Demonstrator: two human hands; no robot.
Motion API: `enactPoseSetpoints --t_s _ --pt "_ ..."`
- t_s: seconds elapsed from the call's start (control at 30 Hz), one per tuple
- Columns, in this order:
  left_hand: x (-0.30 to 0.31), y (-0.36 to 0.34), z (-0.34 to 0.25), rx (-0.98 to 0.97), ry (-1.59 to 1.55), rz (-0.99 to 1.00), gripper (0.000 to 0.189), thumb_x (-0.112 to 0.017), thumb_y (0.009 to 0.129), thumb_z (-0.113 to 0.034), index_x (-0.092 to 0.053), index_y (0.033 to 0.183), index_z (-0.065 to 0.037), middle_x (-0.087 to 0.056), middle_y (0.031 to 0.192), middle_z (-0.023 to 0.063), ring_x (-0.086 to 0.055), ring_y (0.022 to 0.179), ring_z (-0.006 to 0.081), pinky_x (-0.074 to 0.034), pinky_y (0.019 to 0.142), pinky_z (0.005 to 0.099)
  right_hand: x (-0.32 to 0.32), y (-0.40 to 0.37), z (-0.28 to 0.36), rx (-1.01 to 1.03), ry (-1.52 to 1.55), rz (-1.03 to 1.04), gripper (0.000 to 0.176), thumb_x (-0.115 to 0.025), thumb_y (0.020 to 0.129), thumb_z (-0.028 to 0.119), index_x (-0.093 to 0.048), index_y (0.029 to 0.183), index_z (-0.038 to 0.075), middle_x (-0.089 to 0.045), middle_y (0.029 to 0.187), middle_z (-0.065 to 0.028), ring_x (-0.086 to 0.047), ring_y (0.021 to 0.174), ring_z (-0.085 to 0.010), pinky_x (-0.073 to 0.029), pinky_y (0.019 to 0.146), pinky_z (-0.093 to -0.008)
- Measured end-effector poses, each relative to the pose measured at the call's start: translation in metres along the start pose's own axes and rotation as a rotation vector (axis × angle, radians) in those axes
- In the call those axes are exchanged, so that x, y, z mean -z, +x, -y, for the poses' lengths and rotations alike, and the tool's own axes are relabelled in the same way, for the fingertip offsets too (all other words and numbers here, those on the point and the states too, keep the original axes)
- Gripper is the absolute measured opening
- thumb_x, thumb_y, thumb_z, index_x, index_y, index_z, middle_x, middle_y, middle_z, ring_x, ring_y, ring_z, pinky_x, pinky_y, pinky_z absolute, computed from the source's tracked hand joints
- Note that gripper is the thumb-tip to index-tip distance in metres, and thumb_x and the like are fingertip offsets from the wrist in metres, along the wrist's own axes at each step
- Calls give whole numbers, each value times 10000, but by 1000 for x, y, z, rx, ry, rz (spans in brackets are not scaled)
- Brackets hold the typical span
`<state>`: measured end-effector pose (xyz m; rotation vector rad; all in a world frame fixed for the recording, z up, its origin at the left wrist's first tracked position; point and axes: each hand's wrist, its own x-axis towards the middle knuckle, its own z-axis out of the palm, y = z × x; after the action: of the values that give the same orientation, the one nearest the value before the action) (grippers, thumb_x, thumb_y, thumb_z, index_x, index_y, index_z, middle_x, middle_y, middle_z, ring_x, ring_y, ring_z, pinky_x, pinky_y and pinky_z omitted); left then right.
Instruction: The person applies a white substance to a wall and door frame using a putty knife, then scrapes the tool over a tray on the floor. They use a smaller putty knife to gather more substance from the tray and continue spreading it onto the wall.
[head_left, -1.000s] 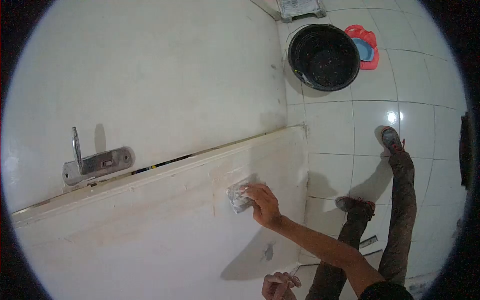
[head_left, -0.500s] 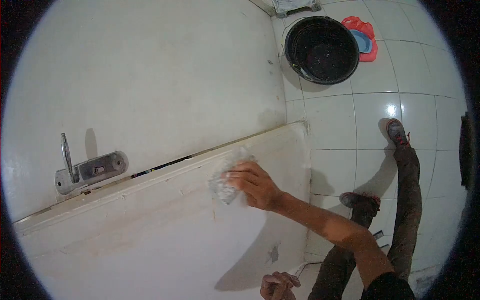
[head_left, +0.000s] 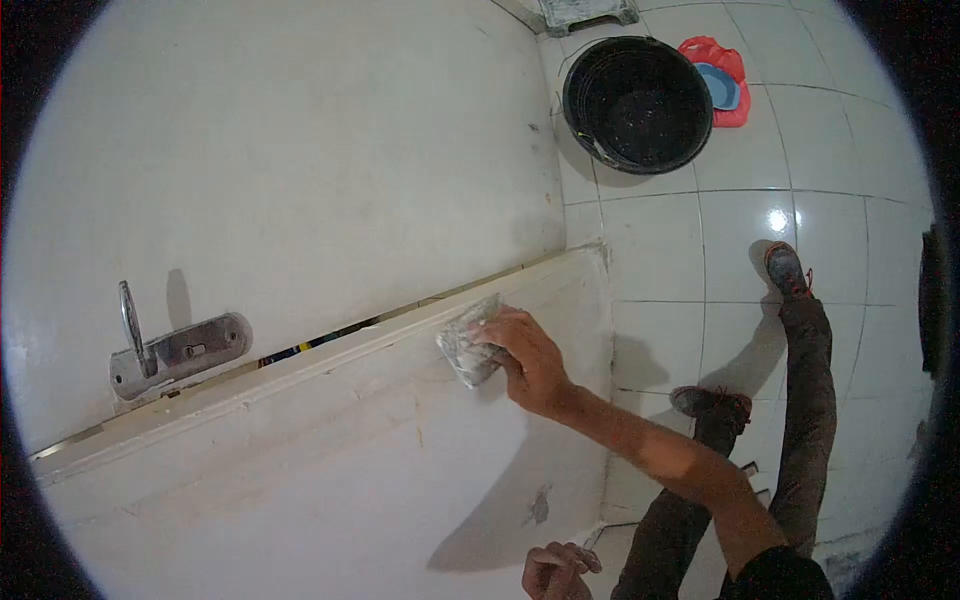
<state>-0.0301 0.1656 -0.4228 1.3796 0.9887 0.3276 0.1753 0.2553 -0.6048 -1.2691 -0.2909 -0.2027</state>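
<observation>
— White wall, lower edge of view: which hand is nearest?

— The left hand [head_left: 555,570]. Its fingers are curled inward. The edge of view cuts it off, so it cannot be told whether it grips anything. It is close to the wall [head_left: 300,500] and touches nothing visible.

— State of the right hand?

— The right hand [head_left: 525,360] is closed on a grey pad [head_left: 468,345], fingers on top, thumb underneath. The bare forearm runs down-right to a black sleeve [head_left: 775,580].

— Location of the pad?

— Pressed flat on the trim [head_left: 300,372], the raised white band that crosses the wall at a slant. The pad sits at the upper edge of the trim, near its right end and just below the dark gap [head_left: 320,338].

— Components above the gap?

— A white door [head_left: 300,150] with a metal handle [head_left: 165,352] on a plate, well to the left of the pad.

— Wall condition below the pad?

— One dark patch [head_left: 538,505] lies inside the shadow of the arm.

— Floor level?

— Dark trouser legs end in two shoes [head_left: 710,402] [head_left: 785,268] on glossy white tiles [head_left: 740,230].

— Farther out?

— A black bucket [head_left: 638,105] stands near the door. A red item [head_left: 712,50] holding a blue dish [head_left: 722,88] is just beside the bucket. A grey tray [head_left: 585,12] lies beyond both.
</observation>
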Motion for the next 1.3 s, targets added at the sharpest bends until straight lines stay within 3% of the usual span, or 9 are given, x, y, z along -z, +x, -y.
enactPoseSetpoints --t_s 0.2,0.3,0.43,0.57,0.73,0.83,0.93,1.17,1.3 --pt "2 2 -2 -38 -59 29 104 -588 888 -89 -492 861 -59 -513 748 47 -526 609 176 -461 524 316 -45 -61 5 -46 -85 -143 399 -534 708 -155 -579 1055 37 -623 1063 -132 -566 1048 -346 -435 956 -477" --pt "7 -8 5 21 37 -133 93 -583 887 -81 -495 872 -53 -520 753 52 -529 610 184 -462 527 322 -29 -85 19 -109 -48 -65 369 -514 707 -170 -600 1009 24 -643 1054 -112 -586 1012 -330 -451 933 -456" --pt "-5 -8 1 -8 -53 -30 104 -589 887 -91 -494 872 -53 -527 758 57 -534 612 189 -464 532 323 2 -68 21 -185 62 -37 405 -553 710 -146 -597 1067 39 -609 1087 -123 -541 1102 -331 -434 967 -465" --pt "-8 -14 2 -2 -25 -80 142 -612 881 -114 -486 851 -56 -527 749 55 -533 612 188 -461 524 322 19 9 45 140 -70 112 341 -614 748 -47 -597 1059 91 -595 1108 -81 -532 1119 -272 -409 1000 -468" --pt "7 -16 12 -34 53 -198 169 -620 879 -133 -475 833 -61 -502 707 45 -511 591 184 -452 512 320 -11 45 36 871 -95 402 262 -696 783 148 -577 1016 150 -547 1219 -20 -507 1128 -205 -392 1020 -445" --pt "8 -14 20 -53 47 -131 165 -622 877 -129 -474 829 -75 -481 684 39 -494 577 181 -447 508 318 -7 45 6 908 -13 381 210 -683 802 138 -589 989 155 -555 1215 -3 -508 1115 -199 -379 1039 -449" --pt "5 -16 27 3 -137 -275 154 -625 864 -98 -476 826 -85 -482 686 38 -493 582 182 -446 505 323 21 23 -30 823 -41 455 214 -682 804 144 -618 1009 150 -581 1177 2 -508 1122 -206 -351 1078 -466" --pt "2 -17 38 41 -7 -151 136 -611 858 -70 -477 838 -75 -499 702 44 -502 597 184 -443 500 323 72 -44 -117 550 -310 667 362 -623 788 46 -580 1142 105 -574 1185 -57 -502 1158 -262 -326 1089 -471" --pt "-11 -22 21 6 -38 -95 123 -601 870 -68 -481 844 -70 -496 706 42 -498 581 174 -441 499 319 50 -47 -56 -42 -83 318 425 -547 750 -108 -553 1138 64 -577 1150 -130 -513 1136 -313 -364 1050 -489"
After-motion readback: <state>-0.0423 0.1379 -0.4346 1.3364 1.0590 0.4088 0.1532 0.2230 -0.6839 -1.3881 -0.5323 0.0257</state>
